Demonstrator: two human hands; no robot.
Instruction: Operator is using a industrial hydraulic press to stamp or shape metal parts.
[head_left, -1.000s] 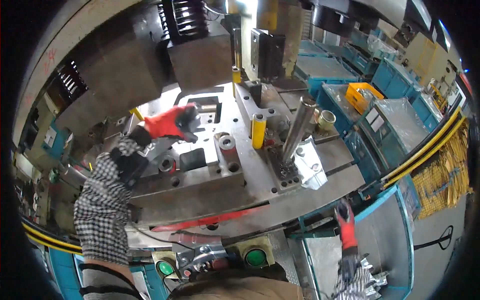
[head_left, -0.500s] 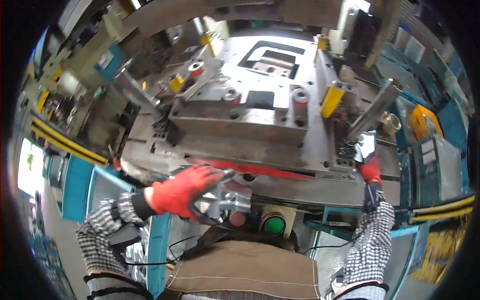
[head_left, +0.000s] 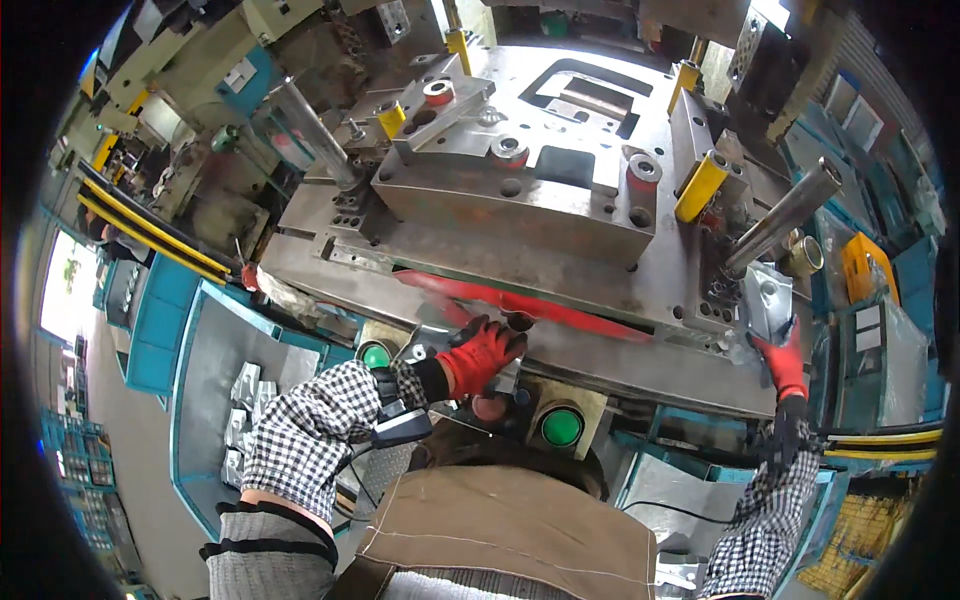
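I face a large steel press die (head_left: 520, 200) with guide posts and yellow stop blocks. A red strip (head_left: 560, 303) lies along the front of its lower plate (head_left: 640, 350). My left hand (head_left: 482, 355), in a red glove, lies on that front edge just below the red strip, fingers spread beside a small hole, and nothing shows in it. My right hand (head_left: 785, 365), also red-gloved, grips the plate's right front corner, right under a shiny metal block (head_left: 765, 298).
Two green push buttons (head_left: 561, 427) (head_left: 375, 355) sit on the panel under the plate. A teal bin (head_left: 215, 400) with several metal parts stands at my left. A steel guide post (head_left: 785, 215) leans at the right, and a yellow box (head_left: 860, 265) stands beyond it.
My left hand came back from the die to the button panel, holding a metal ring, then rose to the plate's front edge without it. My right hand holds the right corner.
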